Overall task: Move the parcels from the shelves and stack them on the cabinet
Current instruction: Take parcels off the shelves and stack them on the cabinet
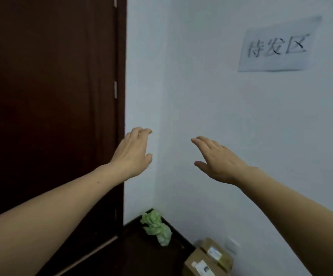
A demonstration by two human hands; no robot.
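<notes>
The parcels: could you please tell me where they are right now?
In the head view the parcels sit at the bottom, right of centre, on the dark cabinet against the white wall, just right of the green bundle.

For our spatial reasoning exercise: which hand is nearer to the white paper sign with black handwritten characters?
Right. The right hand is below and left of the paper sign; the left hand is farther left, by the dark brown door.
</notes>
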